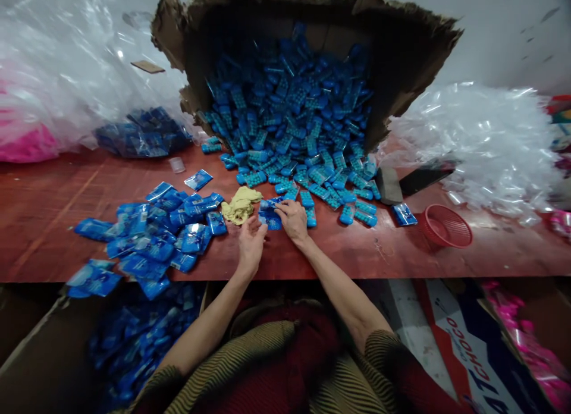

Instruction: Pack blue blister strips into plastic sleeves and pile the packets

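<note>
A small blue printed packet [271, 219] lies in front of me on the reddish table. My right hand [293, 220] pinches its upper part, fingers closed. To its left, my left hand [252, 244] is open, thumb apart from the fingers and close to the packet's edge. A crumpled yellow cloth [242, 204] sits just beyond my left fingertips. Small clear-wrapped blue items [307, 198] lie beside my right hand, at the front of a large heap [289, 116]. Farther left is a pile of filled blue packets [147, 238].
A torn cardboard box [414, 51] on its side holds the heap. At right stand a red plastic basket [446, 226], a grey block [389, 186] and clear plastic bags [482, 146]. Flat blue wrappers [143, 134] lie back left. Below the edge, a box contains more blue packets [143, 336].
</note>
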Available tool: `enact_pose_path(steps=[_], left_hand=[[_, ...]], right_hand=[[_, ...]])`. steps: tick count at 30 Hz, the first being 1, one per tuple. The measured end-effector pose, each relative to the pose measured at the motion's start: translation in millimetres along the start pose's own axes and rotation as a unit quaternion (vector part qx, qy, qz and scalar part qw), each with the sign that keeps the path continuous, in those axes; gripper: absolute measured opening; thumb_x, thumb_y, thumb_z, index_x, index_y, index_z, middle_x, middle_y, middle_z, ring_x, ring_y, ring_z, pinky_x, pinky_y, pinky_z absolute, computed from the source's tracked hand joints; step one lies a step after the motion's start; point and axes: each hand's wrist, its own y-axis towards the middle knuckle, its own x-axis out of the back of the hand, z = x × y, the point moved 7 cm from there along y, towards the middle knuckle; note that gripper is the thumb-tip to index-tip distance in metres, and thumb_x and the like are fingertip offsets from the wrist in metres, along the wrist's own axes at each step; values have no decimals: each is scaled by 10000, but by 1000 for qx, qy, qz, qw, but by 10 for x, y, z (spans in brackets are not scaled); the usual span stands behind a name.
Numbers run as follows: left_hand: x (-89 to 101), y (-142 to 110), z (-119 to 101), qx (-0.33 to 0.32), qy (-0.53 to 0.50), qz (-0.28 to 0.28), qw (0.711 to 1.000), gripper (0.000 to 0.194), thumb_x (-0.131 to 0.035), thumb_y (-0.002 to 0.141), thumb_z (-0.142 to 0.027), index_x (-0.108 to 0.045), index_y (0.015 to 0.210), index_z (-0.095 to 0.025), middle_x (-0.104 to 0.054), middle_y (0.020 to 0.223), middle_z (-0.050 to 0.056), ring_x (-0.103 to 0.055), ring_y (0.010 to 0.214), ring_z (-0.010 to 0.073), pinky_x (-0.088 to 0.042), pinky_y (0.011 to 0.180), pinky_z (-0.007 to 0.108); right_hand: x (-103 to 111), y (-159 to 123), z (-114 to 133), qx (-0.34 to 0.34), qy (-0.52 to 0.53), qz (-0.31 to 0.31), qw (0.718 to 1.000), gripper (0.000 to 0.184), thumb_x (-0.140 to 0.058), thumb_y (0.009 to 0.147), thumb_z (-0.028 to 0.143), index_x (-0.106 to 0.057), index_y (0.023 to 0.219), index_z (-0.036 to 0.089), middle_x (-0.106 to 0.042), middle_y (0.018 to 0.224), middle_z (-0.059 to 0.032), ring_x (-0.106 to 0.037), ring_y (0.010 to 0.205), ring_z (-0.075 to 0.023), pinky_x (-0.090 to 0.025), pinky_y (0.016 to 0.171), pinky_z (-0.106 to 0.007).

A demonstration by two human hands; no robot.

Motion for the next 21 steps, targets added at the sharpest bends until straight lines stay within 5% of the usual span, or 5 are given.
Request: enact_pose_path(steps=[6,13,17,21], left_hand=[[-202,42,-57,100,-130,30,986,425,-749,560,-404,-530,841,-172,-590,743,-20,-573,561,83,-404,492,189],[-252,-90,-71,132,-188,82,970,425,-787,521,-365,-540,807,-171,-619,704,-35,-565,547,81,-422,486,191],[-203,-73,-96,119,-155,93,976,388,-787,514,-352,-550,753,-160,-599,620,-41,-533,489,84,-402,448,200],[-186,-49,-129,98,-124,102,982,334,-794,500,-302,-591,709,-139,-600,597,-37,-535,518,75,-439,517,201]], right_hand=[[241,-364,212,70,66,-53,994,238,-534,894,308,-709,1050,266,-660,1052,-55,-551,953,-198,-410,822,-319],[267,-537,186,5,203,-40,978,274,-524,878,280,-686,1094,234,-626,1092,-74,-556,1006,-186,-442,896,-315],[133,-507,22,-117,423,30,898,425,-643,741,319,-624,1149,200,-630,1047,-54,-589,848,-151,-489,768,-284],[-7,-490,34,-154,575,110,796,217,-671,669,346,-644,758,150,-613,689,24,-541,620,-89,-466,630,-227]])
